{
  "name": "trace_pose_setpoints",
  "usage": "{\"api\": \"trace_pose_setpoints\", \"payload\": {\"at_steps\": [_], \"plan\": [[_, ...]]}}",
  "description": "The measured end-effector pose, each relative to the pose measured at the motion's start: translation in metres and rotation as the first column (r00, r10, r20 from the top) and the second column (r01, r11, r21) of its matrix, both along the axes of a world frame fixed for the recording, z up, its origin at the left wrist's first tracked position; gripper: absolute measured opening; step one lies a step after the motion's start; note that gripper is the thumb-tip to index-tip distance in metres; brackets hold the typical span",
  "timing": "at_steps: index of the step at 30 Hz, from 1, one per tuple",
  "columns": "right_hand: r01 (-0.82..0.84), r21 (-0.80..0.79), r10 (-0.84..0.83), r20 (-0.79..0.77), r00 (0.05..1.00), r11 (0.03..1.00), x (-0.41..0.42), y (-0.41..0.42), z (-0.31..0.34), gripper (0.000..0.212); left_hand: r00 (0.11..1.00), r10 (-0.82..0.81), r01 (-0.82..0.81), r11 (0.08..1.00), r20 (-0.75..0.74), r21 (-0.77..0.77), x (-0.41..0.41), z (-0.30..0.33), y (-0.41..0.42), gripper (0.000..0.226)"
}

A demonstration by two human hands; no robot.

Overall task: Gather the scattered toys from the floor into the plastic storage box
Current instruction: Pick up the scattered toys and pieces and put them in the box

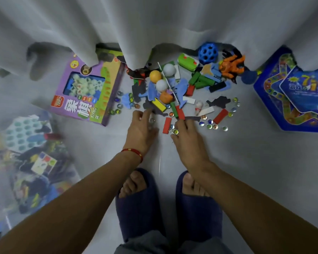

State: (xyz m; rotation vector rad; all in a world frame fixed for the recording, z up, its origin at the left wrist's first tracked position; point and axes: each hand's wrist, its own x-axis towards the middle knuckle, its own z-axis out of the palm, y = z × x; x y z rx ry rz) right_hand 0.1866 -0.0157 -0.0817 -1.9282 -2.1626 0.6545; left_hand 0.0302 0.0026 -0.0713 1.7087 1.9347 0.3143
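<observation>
Toys (pixel 174 92) lie scattered on the floor (pixel 264 162) before our feet, heaped near the curtain (pixel 154 24); the plastic storage box (pixel 26 162) stands at our left, already part filled. Our left hand (pixel 141 128) is over the near edge of the heap with loose, spread fingers; it may touch a marble, but we cannot tell. Our right hand (pixel 186 136) curls beside the red block (pixel 167 125), and we cannot tell if it holds something. We judge the glass marbles (pixel 212 125) hard, smooth and ready to roll, so better scooped in a cupped palm. The white balls (pixel 169 69) look very light. The blocks are stiff, easy to pinch across the short sides. This red block lies with its long axis pointing away from us, toward the heap.
</observation>
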Motion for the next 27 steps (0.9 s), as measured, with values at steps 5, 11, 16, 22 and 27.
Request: {"api": "trace_pose_setpoints", "payload": {"at_steps": [5,11,16,22,27], "plan": [[-0.121,-0.08,0.131,0.122,0.984,0.989,0.002,-0.001,0.001,0.053,0.991,-0.106,0.112,0.991,-0.087,0.071,0.001,-0.009,0.008,0.025],[-0.134,-0.254,0.213,0.315,0.925,0.958,0.004,-0.003,0.014,0.046,0.999,-0.005,0.007,0.999,-0.036,0.048,0.009,-0.009,-0.001,0.019],[-0.087,-0.362,0.211,0.319,0.924,0.928,0.005,0.001,0.017,0.027,0.966,0.204,-0.207,0.978,0.161,0.002,0.023,-0.001,-0.002,0.017],[-0.118,-0.383,0.249,0.314,0.916,0.916,0.005,0.004,0.024,0.025,0.984,0.116,-0.12,0.993,0.132,0.018,0.038,-0.002,0.005,0.022],[-0.162,-0.362,0.29,0.333,0.897,0.918,0.011,-0.003,0.027,0.026,0.998,0.061,-0.06,0.997,-0.028,0.042,0.034,-0.004,0.004,0.021]]}}
